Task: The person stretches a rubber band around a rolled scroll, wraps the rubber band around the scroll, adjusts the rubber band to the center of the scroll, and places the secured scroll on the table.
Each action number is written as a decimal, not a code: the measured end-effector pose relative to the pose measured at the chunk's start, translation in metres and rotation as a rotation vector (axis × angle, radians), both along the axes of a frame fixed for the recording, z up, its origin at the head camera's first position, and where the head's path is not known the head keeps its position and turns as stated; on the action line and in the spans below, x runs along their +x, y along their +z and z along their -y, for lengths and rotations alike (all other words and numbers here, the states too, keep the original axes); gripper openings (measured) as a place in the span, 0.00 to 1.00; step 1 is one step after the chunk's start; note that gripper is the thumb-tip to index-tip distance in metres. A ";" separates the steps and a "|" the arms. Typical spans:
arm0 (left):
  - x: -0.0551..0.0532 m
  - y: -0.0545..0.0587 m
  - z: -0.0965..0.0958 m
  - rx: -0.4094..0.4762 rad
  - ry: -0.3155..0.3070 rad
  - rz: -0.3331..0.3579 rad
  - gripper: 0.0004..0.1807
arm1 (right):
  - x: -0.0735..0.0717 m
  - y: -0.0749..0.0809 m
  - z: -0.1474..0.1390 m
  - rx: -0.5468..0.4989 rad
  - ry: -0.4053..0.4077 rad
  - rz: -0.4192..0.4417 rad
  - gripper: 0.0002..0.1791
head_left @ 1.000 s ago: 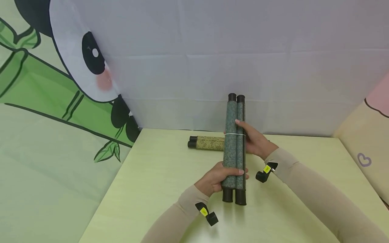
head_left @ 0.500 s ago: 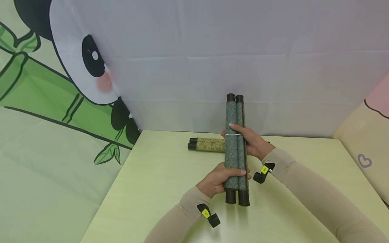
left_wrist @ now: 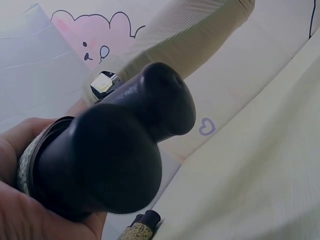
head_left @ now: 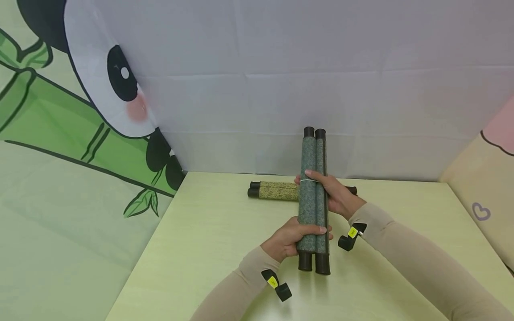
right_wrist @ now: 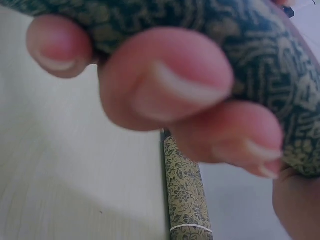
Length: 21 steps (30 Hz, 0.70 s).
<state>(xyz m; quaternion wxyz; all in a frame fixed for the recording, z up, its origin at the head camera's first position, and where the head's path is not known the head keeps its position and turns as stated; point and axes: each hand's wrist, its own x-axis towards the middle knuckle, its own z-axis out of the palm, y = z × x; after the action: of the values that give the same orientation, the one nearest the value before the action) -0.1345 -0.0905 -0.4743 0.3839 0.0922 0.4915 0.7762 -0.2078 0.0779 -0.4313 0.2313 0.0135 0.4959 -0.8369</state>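
Note:
A rolled-up scroll (head_left: 307, 207) in green patterned cloth, two parallel rolls with black end knobs, is held upright and tilted over the table. My left hand (head_left: 292, 236) grips it near the bottom, thumb across the front. Higher up, my right hand (head_left: 333, 191) grips it from the right by the white band tied around it. The left wrist view shows its black end knobs (left_wrist: 120, 160) close up. In the right wrist view, curled fingers (right_wrist: 165, 80) press on the patterned cloth (right_wrist: 270, 60). Behind it lies a second scroll (head_left: 277, 191), yellow patterned with black ends, its middle hidden.
The pale table (head_left: 192, 249) runs back to a light grey cloth wall (head_left: 241, 102). A cartoon-printed sheet (head_left: 60, 191) hangs at the left, another (head_left: 474, 191) at the right. A white band (right_wrist: 191, 227) circles the yellow scroll.
The green scroll has shifted slightly right and down in the head view, both hands keeping their grip. My right hand has slid a little lower along it. The yellow scroll lies where it was.

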 end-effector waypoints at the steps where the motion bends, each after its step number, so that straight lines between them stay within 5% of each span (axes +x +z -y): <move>1: 0.000 -0.001 0.000 -0.002 -0.004 0.001 0.29 | 0.001 -0.001 0.000 -0.003 -0.003 0.000 0.39; 21: -0.003 -0.004 0.001 -0.007 -0.006 -0.001 0.27 | 0.010 -0.010 -0.001 -0.071 0.011 0.019 0.30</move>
<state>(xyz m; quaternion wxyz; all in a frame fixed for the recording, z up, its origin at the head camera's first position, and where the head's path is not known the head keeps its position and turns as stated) -0.1379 -0.0911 -0.4787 0.3864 0.0927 0.4941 0.7733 -0.1979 0.0787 -0.4413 0.2410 0.0106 0.4636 -0.8525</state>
